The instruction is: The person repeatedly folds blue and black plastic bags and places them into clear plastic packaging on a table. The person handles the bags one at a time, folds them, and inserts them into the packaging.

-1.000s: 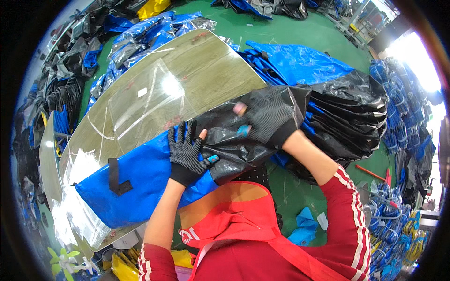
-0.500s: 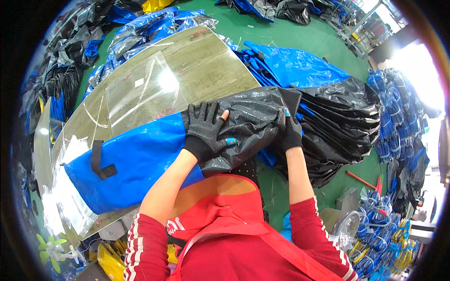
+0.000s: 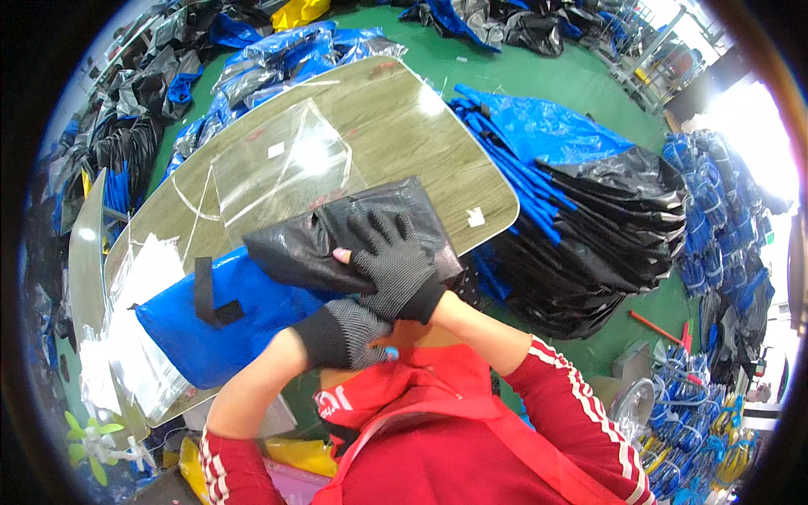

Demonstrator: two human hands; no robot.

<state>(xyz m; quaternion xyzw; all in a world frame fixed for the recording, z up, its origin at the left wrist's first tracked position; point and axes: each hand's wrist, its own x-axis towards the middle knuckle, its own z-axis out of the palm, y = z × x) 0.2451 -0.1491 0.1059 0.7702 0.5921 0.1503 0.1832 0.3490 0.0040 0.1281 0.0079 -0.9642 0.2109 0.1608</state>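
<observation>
A blue and black tarpaulin piece lies on a wood-patterned tabletop, its black end folded back over the blue part. A black strap shows on the blue side. My right hand, in a black dotted glove with a bare fingertip, presses flat on the black fold with fingers spread. Just below it, at the near edge of the piece, is my left hand, gloved alike. The right hand and wrist cover the left fingers, so their grip is hidden.
A clear plastic sheet lies on the tabletop. Right of the table stands a stack of blue and black tarpaulin pieces. Tied blue bundles are piled farther right. A red-handled tool lies on the green floor.
The black end has been folded leftward over the blue part. My right hand came left onto the fold, and my left hand moved down to the near edge.
</observation>
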